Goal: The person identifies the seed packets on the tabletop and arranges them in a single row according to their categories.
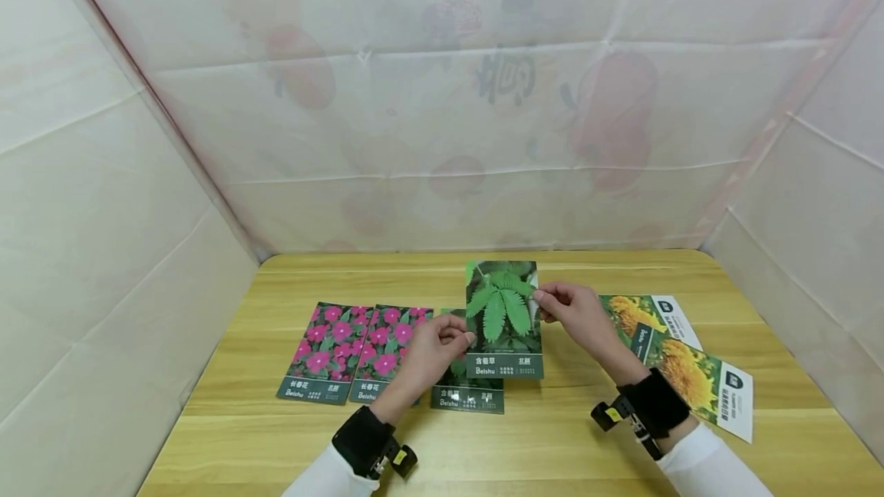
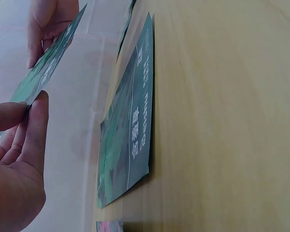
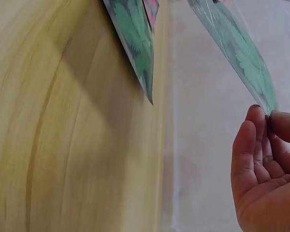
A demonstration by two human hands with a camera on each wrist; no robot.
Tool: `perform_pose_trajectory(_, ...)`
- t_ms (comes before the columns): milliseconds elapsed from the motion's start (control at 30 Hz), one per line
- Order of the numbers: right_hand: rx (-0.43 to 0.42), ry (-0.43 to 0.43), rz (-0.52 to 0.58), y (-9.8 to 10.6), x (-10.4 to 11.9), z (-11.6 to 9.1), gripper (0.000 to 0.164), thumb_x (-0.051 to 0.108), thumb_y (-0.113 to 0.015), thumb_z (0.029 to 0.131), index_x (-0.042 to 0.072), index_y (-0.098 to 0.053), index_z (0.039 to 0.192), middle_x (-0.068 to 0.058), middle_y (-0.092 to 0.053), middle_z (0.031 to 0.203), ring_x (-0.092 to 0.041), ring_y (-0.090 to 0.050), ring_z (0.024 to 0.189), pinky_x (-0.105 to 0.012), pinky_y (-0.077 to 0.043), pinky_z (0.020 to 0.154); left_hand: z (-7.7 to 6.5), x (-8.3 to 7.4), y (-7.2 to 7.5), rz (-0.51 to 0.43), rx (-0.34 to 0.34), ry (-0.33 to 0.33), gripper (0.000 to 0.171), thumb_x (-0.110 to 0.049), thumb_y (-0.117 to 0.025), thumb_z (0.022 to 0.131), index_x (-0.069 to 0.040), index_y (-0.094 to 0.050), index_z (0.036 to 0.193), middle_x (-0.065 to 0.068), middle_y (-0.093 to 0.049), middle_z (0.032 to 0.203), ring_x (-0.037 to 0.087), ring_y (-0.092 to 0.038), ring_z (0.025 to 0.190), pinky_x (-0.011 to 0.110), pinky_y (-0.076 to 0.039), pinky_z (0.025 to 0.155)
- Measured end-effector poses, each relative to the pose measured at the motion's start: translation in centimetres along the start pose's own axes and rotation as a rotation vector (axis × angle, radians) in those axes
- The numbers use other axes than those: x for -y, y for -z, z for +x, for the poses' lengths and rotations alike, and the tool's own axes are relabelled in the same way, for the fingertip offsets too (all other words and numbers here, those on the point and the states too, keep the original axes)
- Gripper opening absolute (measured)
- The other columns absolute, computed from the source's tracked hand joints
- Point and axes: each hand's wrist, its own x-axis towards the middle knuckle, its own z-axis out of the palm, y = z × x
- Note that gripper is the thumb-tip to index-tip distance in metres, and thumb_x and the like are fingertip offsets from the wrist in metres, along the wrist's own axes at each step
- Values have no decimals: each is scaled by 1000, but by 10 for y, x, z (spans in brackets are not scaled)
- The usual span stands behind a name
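Both hands hold up one green-leaf seed packet (image 1: pixel 504 320) above the table, its printed front toward the head camera. The left hand (image 1: pixel 431 351) pinches its left edge between thumb and fingers. At the opposite edge, higher up, the right hand (image 1: pixel 573 313) pinches it the same way. Below lies a second green-leaf seed packet (image 1: pixel 467 399), partly covered in the head view by the raised one. In the left wrist view, the raised packet (image 2: pixel 50 60) stands apart from the lying packet (image 2: pixel 128 116). The right wrist view shows thumb and fingertips (image 3: pixel 255 113) at the packet's edge.
Two pink-flower seed packets (image 1: pixel 324 351) lie side by side on the left. At the right, two yellow-flower packets (image 1: pixel 684 378) overlap at an angle, partly behind the right forearm. The wooden table (image 1: pixel 552 443) is bordered by pale fabric walls (image 1: pixel 414 121) at the back and sides.
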Motion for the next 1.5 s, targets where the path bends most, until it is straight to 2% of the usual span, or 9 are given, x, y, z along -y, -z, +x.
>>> perform_pose_trajectory(100, 19, -16, 0, 2, 11, -4, 47, 45, -59, 105, 3, -67, 125, -10, -69, 96, -25, -69, 92, -35, -60, 85, -1, 1, -1, -10, 1, -4, 16, -8, -71, 98, 2, -68, 110, 6, -72, 91, 18, -70, 76, 49, -62, 78)
perform_pose_trajectory(267, 7, 32, 41, 2, -4, -6, 38, 34, -58, 108, 2, -65, 127, -9, -68, 96, -18, -67, 88, -36, -60, 81, -1, 2, -1, -47, 14, -7, 25, -10, -70, 99, 5, -66, 119, 10, -72, 93, 24, -73, 80, 47, -62, 80)
perform_pose_trajectory(433, -35, -75, 20, 8, 7, -11, 35, 27, -60, 107, -2, -66, 124, -11, -70, 92, -20, -69, 86, -39, -61, 83, -2, 3, 2, -111, 20, -19, 33, -8, -64, 102, 9, -59, 129, 21, -72, 100, 40, -72, 92, 48, -61, 86)
perform_pose_trajectory(533, -28, -123, 11, 14, 4, -16, 34, 25, -58, 108, -4, -65, 125, -11, -69, 92, -20, -69, 87, -38, -60, 85, -4, 6, 7, -98, 12, -46, 35, -11, -61, 104, 10, -57, 132, 24, -70, 107, 42, -70, 99, 47, -60, 89)
perform_pose_trajectory(700, -11, -177, -17, 24, -5, -27, 36, 29, -57, 109, -2, -63, 127, -10, -66, 91, -19, -68, 89, -42, -59, 88, -6, 24, 13, 0, -23, -113, 47, -36, -59, 107, 2, -59, 134, 10, -69, 114, 23, -68, 106, 36, -57, 93)
perform_pose_trajectory(833, -20, -183, -68, 29, -13, -34, 37, 27, -59, 108, -6, -64, 125, -9, -66, 88, -19, -69, 86, -39, -60, 83, -1, 45, 17, 4, -38, -130, 57, -53, -60, 103, -6, -62, 134, 2, -67, 116, 16, -65, 109, 33, -55, 96)
perform_pose_trajectory(1000, 21, -214, -93, 33, -21, -36, 34, 21, -59, 108, -9, -65, 122, -7, -68, 87, -19, -68, 81, -35, -61, 75, 5, 68, 20, 13, -46, -143, 45, -48, -60, 104, -13, -64, 132, 0, -68, 116, 15, -66, 108, 31, -55, 95)
perform_pose_trajectory(1167, 68, -256, -81, 35, -27, -37, 30, 18, -60, 107, -10, -65, 119, -8, -68, 88, -22, -67, 81, -34, -61, 73, -4, 47, 20, 18, -38, -206, 42, -35, -57, 108, 0, -61, 132, 8, -68, 116, 20, -67, 106, 34, -57, 93)
perform_pose_trajectory(1500, 105, -294, -82, 30, -38, -33, 28, 14, -58, 108, -11, -66, 117, -7, -67, 82, -21, -64, 75, -31, -57, 63, -12, 12, 23, 20, -43, -68, 31, -22, -59, 107, 0, -65, 129, 8, -70, 113, 35, -65, 112, 33, -54, 98)
